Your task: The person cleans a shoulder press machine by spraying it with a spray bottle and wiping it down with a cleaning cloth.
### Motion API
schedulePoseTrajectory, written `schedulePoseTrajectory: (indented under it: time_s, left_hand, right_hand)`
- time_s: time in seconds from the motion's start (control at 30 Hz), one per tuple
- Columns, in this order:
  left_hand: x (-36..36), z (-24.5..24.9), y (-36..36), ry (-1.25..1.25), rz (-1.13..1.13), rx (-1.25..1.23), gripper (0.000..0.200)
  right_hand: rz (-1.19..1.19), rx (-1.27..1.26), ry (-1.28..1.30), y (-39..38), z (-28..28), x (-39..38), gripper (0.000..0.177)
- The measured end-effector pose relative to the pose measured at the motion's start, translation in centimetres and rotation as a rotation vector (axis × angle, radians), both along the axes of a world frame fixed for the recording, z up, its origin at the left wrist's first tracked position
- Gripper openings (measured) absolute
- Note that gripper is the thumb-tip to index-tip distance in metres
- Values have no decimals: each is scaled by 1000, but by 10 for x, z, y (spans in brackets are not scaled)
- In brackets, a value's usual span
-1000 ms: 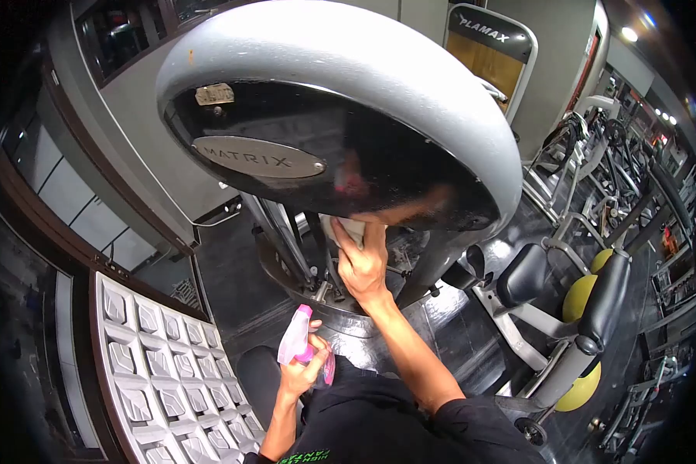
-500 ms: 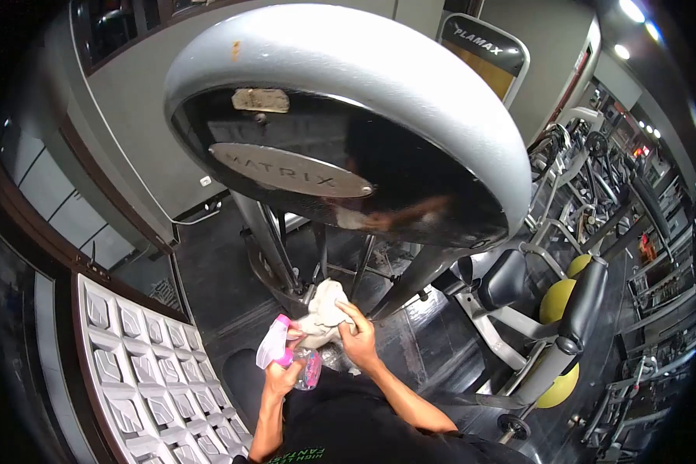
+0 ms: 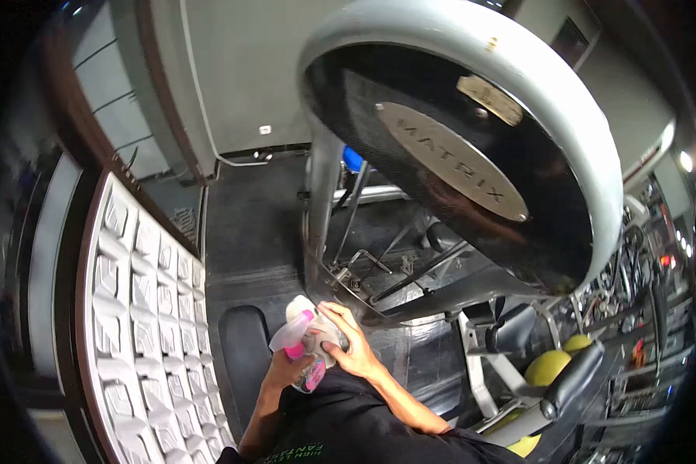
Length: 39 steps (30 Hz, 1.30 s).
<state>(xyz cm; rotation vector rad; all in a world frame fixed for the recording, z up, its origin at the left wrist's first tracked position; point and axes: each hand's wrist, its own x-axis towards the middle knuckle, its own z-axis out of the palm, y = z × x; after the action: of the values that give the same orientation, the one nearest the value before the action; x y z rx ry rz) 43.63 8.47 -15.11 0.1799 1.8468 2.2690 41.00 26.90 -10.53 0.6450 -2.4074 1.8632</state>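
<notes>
My left hand [image 3: 286,370] is closed around a spray bottle [image 3: 311,374] with a pink and clear trigger head. Right beside it, my right hand [image 3: 348,340] has its fingers wrapped on a whitish cloth [image 3: 321,336], which lies bunched between the two hands, behind the bottle's head. Beyond both hands stands a gym machine with a large oval head [image 3: 456,155], black with a silver rim and a MATRIX plate [image 3: 452,161]. Neither hand touches the machine.
A black padded bench [image 3: 243,363] is to the left of my hands, beside a white patterned panel [image 3: 151,325]. The machine's metal frame [image 3: 321,209] rises ahead. Yellow balls [image 3: 547,369] and a black-padded seat machine [image 3: 574,379] stand to the right.
The view has turned left, so the machine's head sits further right and looks more tilted. My hands have drawn closer together, with the cloth now behind the bottle's head.
</notes>
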Motion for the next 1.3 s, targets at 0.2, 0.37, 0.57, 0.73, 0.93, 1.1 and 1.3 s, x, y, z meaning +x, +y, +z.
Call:
schedulePoseTrajectory:
  time_s: [0.2,0.37,0.57,0.73,0.93,1.1,1.3]
  left_hand:
    - [22,-33,27,-45,314,-97,48]
    - [49,-32,70,-38,347,-155,57]
    - [83,-25,132,255,160,-515,75]
    - [93,-79,158,-202,414,-203,28]
    - [56,-200,199,-484,783,147,40]
    - [24,-242,229,-619,488,759,36]
    - [0,-231,268,-765,530,740,47]
  right_hand:
    - [322,240,-81,-6,17,17,88]
    - [338,171,-82,14,-4,27,91]
    - [80,-111,-474,81,-74,63,58]
    - [-59,-499,-617,134,-107,94,66]
    - [-119,89,-394,197,-116,99,34]
    - [-170,468,-267,226,-152,88,14]
    - [-204,514,-230,227,-156,81,18]
